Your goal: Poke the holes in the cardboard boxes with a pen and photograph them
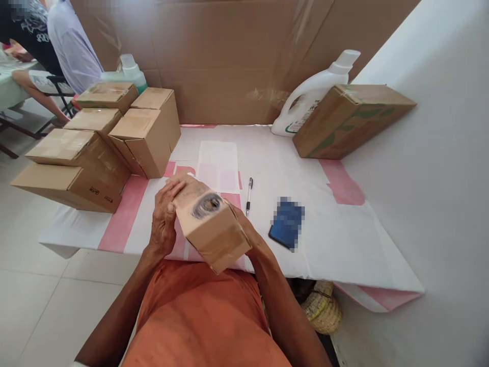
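Note:
A small brown cardboard box (217, 239) is held tilted between my two hands, over the table's front edge and close to my body. Dark oval scribbling surrounds what looks like a small hole or dark spot on its upper face. My left hand (164, 216) grips the box's left side, thumb toward me and fingers along the far end. On the opposite side my right hand (246, 229) holds the box, its fingers mostly hidden behind the cardboard. Just beyond the right hand lies a black-and-clear pen (249, 196). A dark blue phone-like object (287, 224), partly pixelated, rests farther right.
Several cardboard boxes (82, 148) stand at the table's left. At the back right, another box (355, 122) leans by a white detergent jug (311, 97). A cardboard panel (221, 61) borders the rear. A woven basket (324, 308) sits below; other people are at far left.

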The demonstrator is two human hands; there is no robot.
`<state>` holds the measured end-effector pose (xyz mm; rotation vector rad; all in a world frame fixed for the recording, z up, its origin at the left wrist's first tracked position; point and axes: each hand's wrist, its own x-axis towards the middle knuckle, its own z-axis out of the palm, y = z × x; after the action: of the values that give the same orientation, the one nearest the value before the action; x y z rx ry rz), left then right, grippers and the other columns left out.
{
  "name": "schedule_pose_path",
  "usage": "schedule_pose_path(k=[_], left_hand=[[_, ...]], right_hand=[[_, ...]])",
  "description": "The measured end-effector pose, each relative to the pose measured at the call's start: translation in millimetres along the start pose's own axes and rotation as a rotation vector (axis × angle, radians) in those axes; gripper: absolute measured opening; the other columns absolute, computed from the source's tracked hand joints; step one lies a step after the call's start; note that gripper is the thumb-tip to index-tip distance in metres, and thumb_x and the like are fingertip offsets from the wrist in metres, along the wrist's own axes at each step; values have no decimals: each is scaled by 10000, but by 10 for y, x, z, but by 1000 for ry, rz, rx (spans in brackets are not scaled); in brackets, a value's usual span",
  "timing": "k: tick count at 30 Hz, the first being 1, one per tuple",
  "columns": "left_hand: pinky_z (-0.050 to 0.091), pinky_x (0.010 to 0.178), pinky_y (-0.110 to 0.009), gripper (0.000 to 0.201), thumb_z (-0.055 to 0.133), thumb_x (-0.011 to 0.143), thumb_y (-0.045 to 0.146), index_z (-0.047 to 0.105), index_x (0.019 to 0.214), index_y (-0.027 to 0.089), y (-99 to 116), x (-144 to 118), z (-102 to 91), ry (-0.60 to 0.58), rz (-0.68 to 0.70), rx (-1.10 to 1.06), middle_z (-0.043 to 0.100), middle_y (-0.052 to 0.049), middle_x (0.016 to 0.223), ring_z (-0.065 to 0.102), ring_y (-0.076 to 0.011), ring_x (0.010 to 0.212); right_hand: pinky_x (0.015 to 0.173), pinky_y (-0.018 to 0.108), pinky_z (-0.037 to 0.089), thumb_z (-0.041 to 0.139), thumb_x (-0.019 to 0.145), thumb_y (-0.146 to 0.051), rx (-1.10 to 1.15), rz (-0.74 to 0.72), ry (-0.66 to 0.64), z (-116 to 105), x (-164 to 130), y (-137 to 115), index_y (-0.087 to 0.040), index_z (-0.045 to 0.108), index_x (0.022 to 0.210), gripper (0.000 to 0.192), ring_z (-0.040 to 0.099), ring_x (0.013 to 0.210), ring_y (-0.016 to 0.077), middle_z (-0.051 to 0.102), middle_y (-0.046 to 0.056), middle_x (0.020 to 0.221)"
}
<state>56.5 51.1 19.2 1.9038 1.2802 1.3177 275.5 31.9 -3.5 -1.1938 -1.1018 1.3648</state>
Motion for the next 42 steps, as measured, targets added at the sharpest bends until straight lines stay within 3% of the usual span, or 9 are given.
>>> schedule_pose_path(k=[3,6,13,17,21,24,30,37,42], left_hand=[[526,1149,-515,776,238,1078,792,757,1176,224,-60,26,-4,51,-125,-82,747,-148,1247,661,-326,1279],[599,887,-438,746,251,1070,811,690,948,221,-123,1,15,50,-225,-89,723,-109,971,691,-284,975],[484,665,-337,658,398,1044,814,535,773,230,-171,-82,41,9,-267,-53,538,-15,761,529,-190,713],[510,709,-341,605,435,1073,746,719,1026,213,-82,-156,18,11,-243,-15,624,-46,914,609,-202,816],[582,824,-360,481,449,1144,547,686,1448,259,58,-274,67,-46,-78,-3,683,-76,1125,687,-199,945],[593,862,-353,434,523,1145,390,616,1554,279,141,-340,151,-95,106,54,697,-67,1103,681,-194,972],[577,1014,-423,411,667,1060,213,701,1467,259,301,-262,164,19,313,241,631,-117,1259,621,-247,1182],[600,806,-268,349,649,1073,192,666,1410,280,372,-296,178,-225,224,-53,677,-33,1075,668,-140,907],[601,783,-277,422,709,1047,291,549,1437,293,270,-424,239,-232,-32,-200,668,4,967,683,-145,851]], right_hand=[[579,341,575,488,961,-906,248,131,-139,-13,-85,-129,-243,738,1302,787,750,751,254,786,73,922],[512,319,531,530,892,-958,363,66,-177,-13,-123,-254,-243,707,1301,842,740,695,254,745,61,839],[579,306,521,752,925,-734,124,-106,-32,25,-121,-315,-266,658,1372,655,652,661,179,633,-26,801],[666,335,547,859,828,-705,-114,-151,147,-5,-118,-223,-272,717,1293,652,624,812,203,622,8,941],[985,440,588,770,882,-761,-84,-159,232,-75,-33,-27,-277,741,1209,585,661,1205,297,707,92,1274],[1088,496,565,603,970,-811,140,-151,226,-121,57,121,-295,718,1294,620,623,1385,318,726,90,1419],[1072,521,588,622,904,-880,411,-8,256,-41,76,210,-319,755,1271,683,675,1353,346,772,77,1396],[862,461,623,733,892,-722,208,72,245,-43,33,277,-254,768,1039,492,742,1003,314,819,70,1027],[927,397,577,745,906,-602,153,18,238,-113,5,275,-254,746,1043,374,704,1051,264,793,50,1129]])
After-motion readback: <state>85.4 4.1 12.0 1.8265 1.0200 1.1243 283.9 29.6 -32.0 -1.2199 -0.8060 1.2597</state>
